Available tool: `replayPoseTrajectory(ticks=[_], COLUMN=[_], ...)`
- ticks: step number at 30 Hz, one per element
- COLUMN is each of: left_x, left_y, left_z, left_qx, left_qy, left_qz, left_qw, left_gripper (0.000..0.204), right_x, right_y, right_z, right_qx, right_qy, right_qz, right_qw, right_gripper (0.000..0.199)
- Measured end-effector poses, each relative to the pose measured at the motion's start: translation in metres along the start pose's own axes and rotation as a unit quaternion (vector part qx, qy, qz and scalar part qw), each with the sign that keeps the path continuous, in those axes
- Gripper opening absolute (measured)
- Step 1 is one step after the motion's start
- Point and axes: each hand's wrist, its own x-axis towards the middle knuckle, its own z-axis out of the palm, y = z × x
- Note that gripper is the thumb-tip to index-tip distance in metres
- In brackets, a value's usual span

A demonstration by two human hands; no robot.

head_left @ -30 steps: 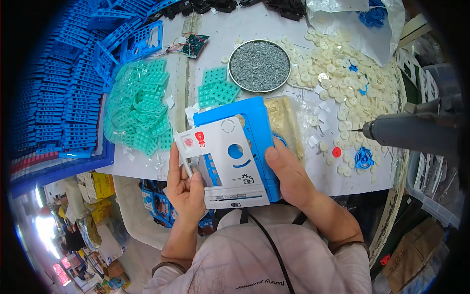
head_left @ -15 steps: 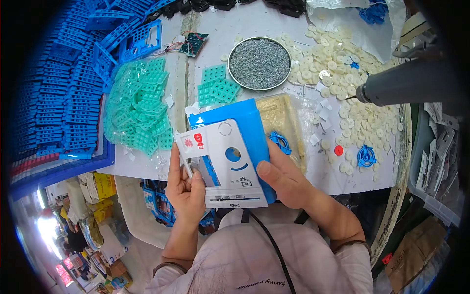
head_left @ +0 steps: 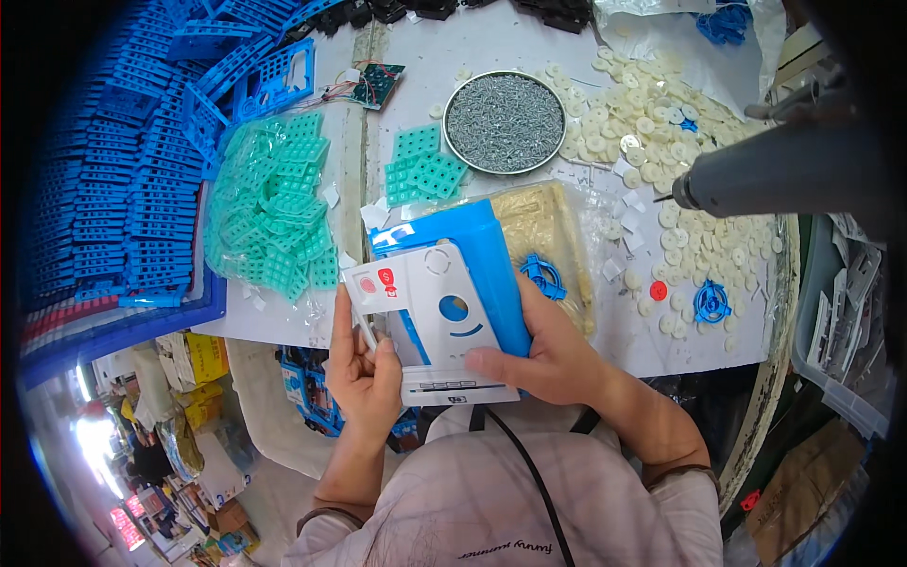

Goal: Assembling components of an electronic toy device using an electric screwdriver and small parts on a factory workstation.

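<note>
A white plastic panel (head_left: pixel 427 285) with a round hole, a cut-out window and red and black printed marks lies over a larger blue plastic panel (head_left: pixel 501 265), both tilted above the table edge. My left hand (head_left: pixel 368 383) grips the white panel at its left edge, by the window. With its thumb on the white panel's face, my right hand (head_left: pixel 557 354) clasps both panels at their right side; its other fingers are mostly hidden underneath. A blue ring-shaped part (head_left: pixel 541 277) lies just beyond the right hand on a yellowish plastic-wrapped packet (head_left: pixel 539 222).
A round tin of screws (head_left: pixel 504 123) stands mid-table. White plastic discs (head_left: pixel 652 123) cover the right, below a grey electric screwdriver (head_left: pixel 756 175). Green pads (head_left: pixel 274 208), stacked blue parts (head_left: pixel 132 170) and a circuit board (head_left: pixel 378 85) lie left. Another blue ring (head_left: pixel 711 301) lies right.
My right thumb has come down from the blue panel's edge onto the white panel's face. The left hand keeps its hold, and the panels have shifted only slightly.
</note>
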Motion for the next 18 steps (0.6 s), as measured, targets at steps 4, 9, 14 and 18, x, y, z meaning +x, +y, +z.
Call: replayPoseTrajectory(ticks=[4, 9, 14, 18], left_x=[-0.009, -0.016, -0.02, -0.018], left_y=[0.003, 0.006, 0.008, 0.005], left_z=[0.007, 0.008, -0.005, -0.006], left_qx=[-0.044, -0.023, 0.04, 0.059], left_qy=[0.007, 0.052, 0.026, 0.026], left_qz=[-0.018, -0.031, -0.062, -0.068], left_qw=[0.999, 0.998, 0.997, 0.996], left_gripper=[0.07, 0.072, 0.072, 0.071], right_x=[-0.001, -0.001, 0.001, 0.002], right_y=[0.008, 0.016, 0.008, 0.02], right_z=[0.007, 0.007, 0.012, 0.015], right_qx=[0.124, 0.098, 0.081, 0.088], right_qy=[0.015, -0.013, 0.014, 0.006], right_qz=[0.015, 0.007, 0.04, 0.017], right_qw=[0.992, 0.995, 0.996, 0.996], right_gripper=[0.069, 0.067, 0.064, 0.06])
